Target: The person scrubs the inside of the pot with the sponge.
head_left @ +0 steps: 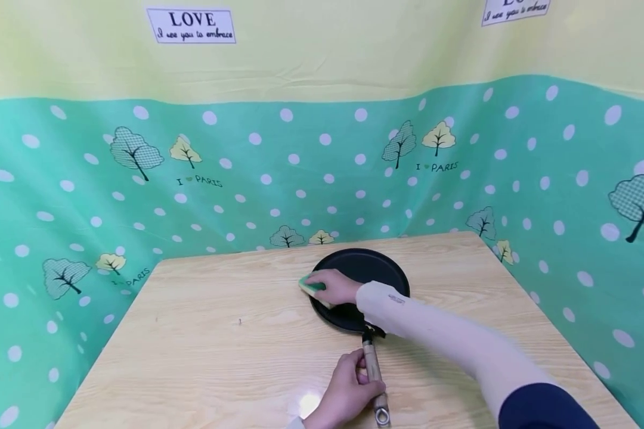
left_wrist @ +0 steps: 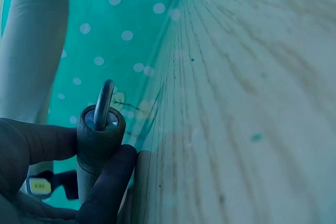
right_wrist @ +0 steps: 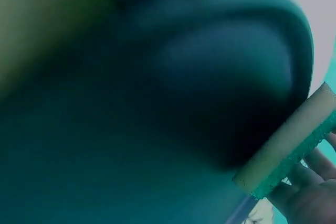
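Two hands show in the head view: the left hand (head_left: 349,386), low and right of centre, holds the handle (head_left: 372,362) of a pan between thumb and fingers; the right hand (head_left: 337,287), higher up near the middle, grips a sponge (head_left: 306,286).

There is one black frying pan (head_left: 378,268), one sponge with a green layer and a cream layer, and one wooden table (head_left: 204,333) under them. The pan lies right of centre in the frame, above the left hand; the right hand is over its left part, with the sponge at the pan's left rim. One metal loop (head_left: 382,416) ends the handle, just below the left hand. Two "LOVE" labels show on the curtain (head_left: 279,137), at upper left and upper right.
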{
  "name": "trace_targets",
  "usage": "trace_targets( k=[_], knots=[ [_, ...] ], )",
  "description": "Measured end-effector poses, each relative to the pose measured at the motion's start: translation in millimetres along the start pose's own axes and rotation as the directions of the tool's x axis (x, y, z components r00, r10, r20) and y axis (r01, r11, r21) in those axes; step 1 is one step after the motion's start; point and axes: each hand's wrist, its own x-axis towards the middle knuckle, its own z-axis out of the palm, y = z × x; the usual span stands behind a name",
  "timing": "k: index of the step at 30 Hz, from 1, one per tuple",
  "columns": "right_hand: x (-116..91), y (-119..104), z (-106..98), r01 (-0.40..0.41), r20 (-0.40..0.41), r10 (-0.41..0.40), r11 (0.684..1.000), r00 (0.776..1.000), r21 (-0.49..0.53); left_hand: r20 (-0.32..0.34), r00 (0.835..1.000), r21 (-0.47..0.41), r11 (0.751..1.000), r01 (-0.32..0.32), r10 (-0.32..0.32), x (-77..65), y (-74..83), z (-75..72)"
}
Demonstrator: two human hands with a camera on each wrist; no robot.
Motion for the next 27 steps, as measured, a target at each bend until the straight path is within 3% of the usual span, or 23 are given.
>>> trace_targets(
  k=[8, 14, 20, 24, 27],
  knots=[
    [25, 19, -11, -0.119, -0.072, 0.117, 0.993, 0.99, -0.022, -0.025, 0.999, 0.01, 1.0, -0.026, 0.026, -0.4, -1.4, -0.3],
    [24, 21, -23, -0.134, -0.089, 0.12, 0.978, 0.989, -0.162, -0.015, 1.0, 0.009, 1.0, -0.011, 0.011, 0.0, -0.1, -0.4],
    [10, 46, -39, -0.229, -0.176, 0.175, 0.903, 0.969, -0.363, -0.001, 1.0, 0.002, 1.0, -0.02, 0.02, -0.4, 1.4, -0.5],
    [-1, 67, -51, -0.279, -0.177, 0.222, 0.849, 0.959, -0.449, 0.004, 1.0, -0.004, 1.0, -0.013, 0.013, -0.6, 1.3, -0.8],
    [-11, 74, -62, -0.279, -0.16, 0.23, 0.836, 0.96, -0.472, -0.003, 1.0, 0.005, 1.0, 0.0, 0.0, -0.3, 1.2, -2.1]
  ],
)
